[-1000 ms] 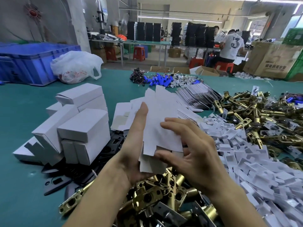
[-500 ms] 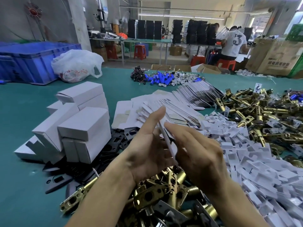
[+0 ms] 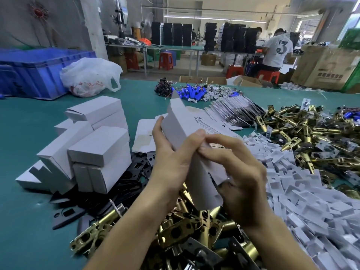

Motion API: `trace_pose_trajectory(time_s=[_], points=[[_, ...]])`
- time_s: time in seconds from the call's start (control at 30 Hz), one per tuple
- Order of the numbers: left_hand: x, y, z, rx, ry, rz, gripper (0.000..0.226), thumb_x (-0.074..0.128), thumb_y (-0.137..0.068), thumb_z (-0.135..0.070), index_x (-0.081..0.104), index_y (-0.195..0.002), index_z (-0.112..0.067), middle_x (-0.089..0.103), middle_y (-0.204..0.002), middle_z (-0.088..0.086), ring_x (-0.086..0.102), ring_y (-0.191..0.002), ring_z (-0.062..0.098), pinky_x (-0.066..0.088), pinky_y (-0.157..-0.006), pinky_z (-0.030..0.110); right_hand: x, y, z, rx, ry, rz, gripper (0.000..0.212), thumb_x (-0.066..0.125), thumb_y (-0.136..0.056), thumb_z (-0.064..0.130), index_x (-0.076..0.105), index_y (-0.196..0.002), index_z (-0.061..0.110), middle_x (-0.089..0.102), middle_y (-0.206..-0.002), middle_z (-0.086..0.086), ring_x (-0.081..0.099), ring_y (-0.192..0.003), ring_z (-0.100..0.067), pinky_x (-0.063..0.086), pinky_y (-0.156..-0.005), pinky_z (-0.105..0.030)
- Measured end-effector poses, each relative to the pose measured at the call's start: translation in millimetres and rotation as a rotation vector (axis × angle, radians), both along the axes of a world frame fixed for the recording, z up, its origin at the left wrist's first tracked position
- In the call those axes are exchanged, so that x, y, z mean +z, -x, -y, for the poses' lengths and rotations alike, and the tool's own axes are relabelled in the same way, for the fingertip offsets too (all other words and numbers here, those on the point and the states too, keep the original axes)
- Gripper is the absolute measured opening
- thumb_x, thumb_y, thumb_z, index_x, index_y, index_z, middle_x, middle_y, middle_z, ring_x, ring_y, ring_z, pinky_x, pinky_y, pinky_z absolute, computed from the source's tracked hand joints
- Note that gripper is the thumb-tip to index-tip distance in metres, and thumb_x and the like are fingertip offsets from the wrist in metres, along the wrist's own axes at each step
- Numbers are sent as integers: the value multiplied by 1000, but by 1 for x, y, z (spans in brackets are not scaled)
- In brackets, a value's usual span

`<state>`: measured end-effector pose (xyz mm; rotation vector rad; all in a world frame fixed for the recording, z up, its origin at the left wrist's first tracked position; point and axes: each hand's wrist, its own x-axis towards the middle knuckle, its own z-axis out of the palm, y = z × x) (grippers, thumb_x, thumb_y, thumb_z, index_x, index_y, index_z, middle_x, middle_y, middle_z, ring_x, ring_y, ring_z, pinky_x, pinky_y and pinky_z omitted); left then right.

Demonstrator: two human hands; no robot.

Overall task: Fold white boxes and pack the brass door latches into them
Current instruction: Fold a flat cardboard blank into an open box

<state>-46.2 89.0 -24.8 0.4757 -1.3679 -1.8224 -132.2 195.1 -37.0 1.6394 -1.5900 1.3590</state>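
Note:
A white box blank (image 3: 181,123), partly opened into a long sleeve, stands tilted between both hands above the table. My left hand (image 3: 171,162) grips its left side, thumb on the near face. My right hand (image 3: 237,172) pinches its lower right end with curled fingers. Brass door latches (image 3: 187,228) lie heaped right under my wrists, and a bigger heap (image 3: 311,141) spreads at the right. Folded white boxes (image 3: 97,149) are stacked at the left. Flat white blanks (image 3: 229,112) fan out behind the hands.
Black plates (image 3: 126,184) lie under the folded boxes. White plastic inserts (image 3: 303,195) cover the right foreground. Blue cylinders and wired parts (image 3: 192,92) sit further back on the green table (image 3: 25,221). A white bag (image 3: 89,76) and blue crate (image 3: 33,69) stand far left. A person sits behind.
The flat blank that lay spread between my hands has been turned on edge and then opened into a sleeve. Both hands have closed round it and lifted it slightly.

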Motion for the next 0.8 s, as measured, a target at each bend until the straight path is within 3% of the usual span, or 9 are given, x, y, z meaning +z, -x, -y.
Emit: trace_pose_trajectory(time_s=[0.1,0.17,0.23,0.37,0.43,0.53,0.63,0.7,0.8], points=[[-2,-6,11,196,121,24,103,85,-55,-52,25,-139,-55,64,-128,-1,68,-110,14,57,-96,42,12,11,-9,149,-435,169,71,55,-73,-5,61,-132,33,61,-130,13,57,-120,-2,49,-93,-20],[-2,-10,14,294,288,80,116,87,-57,-52,10,-143,-61,66,-124,-6,69,-103,2,56,-94,32,18,15,-15,176,-548,273,66,54,-79,7,53,-130,49,60,-127,26,57,-118,2,50,-99,-25],[-3,-12,11,295,398,114,123,88,-56,-54,5,-146,-60,66,-122,-10,69,-101,0,55,-89,25,23,15,-18,195,-414,392,55,56,-82,16,52,-123,52,60,-125,26,58,-118,1,51,-100,-28],[-4,-6,-7,205,571,80,106,91,-63,-43,28,-149,-44,63,-123,-20,67,-105,3,58,-77,19,28,9,-15,268,-202,452,59,67,-85,32,45,-137,49,55,-139,17,59,-123,-11,51,-96,-28],[-5,-5,-15,163,574,45,96,92,-70,-30,34,-145,-44,65,-120,-19,70,-100,6,58,-72,19,24,8,-12,239,-155,412,58,71,-86,27,49,-138,41,57,-139,9,60,-123,-15,54,-94,-30],[-8,-3,-22,164,603,48,82,91,-72,-28,41,-134,-46,67,-112,-16,72,-91,6,56,-66,15,20,10,-9,155,-75,371,47,70,-87,16,57,-129,30,61,-130,1,64,-116,-16,58,-87,-38],[-9,-4,-19,108,585,65,82,93,-65,-29,42,-127,-48,67,-112,-7,71,-95,14,58,-68,21,20,14,-12,237,-83,561,36,69,-85,16,64,-119,28,67,-120,-4,69,-104,-19,60,-80,-41],[-7,-5,-14,33,611,84,76,89,-63,-39,43,-122,-51,63,-115,-4,69,-99,21,61,-73,32,22,18,-16,275,-124,641,28,68,-86,15,67,-112,25,71,-107,-5,71,-96,-19,60,-73,-36],[-5,-8,-7,-78,608,66,56,82,-75,-40,48,-118,-47,63,-111,-12,70,-96,24,63,-74,44,24,24,-21,268,-170,671,14,68,-90,7,67,-101,16,72,-94,-10,72,-85,-23,60,-68,-37]])
